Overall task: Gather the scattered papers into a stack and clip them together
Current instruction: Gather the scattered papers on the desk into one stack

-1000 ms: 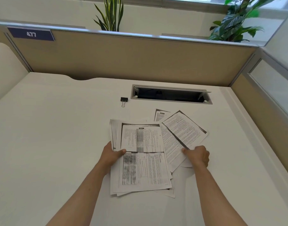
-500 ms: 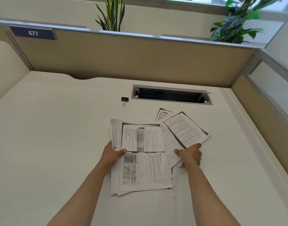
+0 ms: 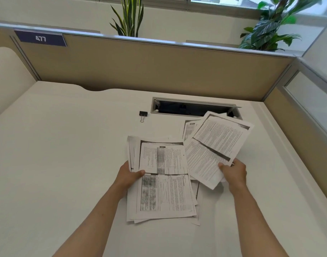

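Left hand (image 3: 128, 176) grips the stack (image 3: 164, 193) — right hand (image 3: 233, 172) pinches loose sheets (image 3: 214, 145).

"477" on blue plate (image 3: 40, 38), printed papers (image 3: 163, 184) illegible

White desk (image 3: 57, 145) with rectangular cable slot (image 3: 192, 108), tan partition panel (image 3: 149, 69), blue "477" sign (image 3: 40, 38), two green leafy plants (image 3: 128, 17) behind.
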`<act>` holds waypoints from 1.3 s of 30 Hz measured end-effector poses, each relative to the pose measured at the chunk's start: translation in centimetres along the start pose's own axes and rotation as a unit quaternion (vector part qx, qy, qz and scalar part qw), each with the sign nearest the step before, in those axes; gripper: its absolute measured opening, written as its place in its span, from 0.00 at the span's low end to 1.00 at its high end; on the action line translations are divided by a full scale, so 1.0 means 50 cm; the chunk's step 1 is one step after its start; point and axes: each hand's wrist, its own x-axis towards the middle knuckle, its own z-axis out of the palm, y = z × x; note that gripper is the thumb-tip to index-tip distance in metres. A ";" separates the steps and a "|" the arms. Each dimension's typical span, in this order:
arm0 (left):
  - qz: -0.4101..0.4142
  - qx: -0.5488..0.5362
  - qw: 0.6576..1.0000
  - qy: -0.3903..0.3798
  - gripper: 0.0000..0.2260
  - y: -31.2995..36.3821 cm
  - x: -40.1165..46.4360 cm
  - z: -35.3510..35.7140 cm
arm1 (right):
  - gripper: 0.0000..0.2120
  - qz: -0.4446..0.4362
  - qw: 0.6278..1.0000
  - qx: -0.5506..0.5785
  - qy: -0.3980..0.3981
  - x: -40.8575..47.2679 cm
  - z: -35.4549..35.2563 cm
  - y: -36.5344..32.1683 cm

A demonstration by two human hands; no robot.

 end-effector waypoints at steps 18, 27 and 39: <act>-0.023 -0.054 0.998 -0.019 0.13 0.017 -0.013 -0.001 | 0.20 -0.034 0.963 0.139 -0.228 -0.058 -0.018 -0.020; -0.040 -0.050 0.998 -0.019 0.36 0.021 -0.012 -0.002 | 0.35 -0.095 0.905 -0.038 -0.412 -0.119 0.083 0.033; 0.007 -0.012 1.000 0.003 0.21 0.000 -0.007 0.003 | 0.23 -0.044 0.946 -0.316 -0.065 -0.127 0.119 0.017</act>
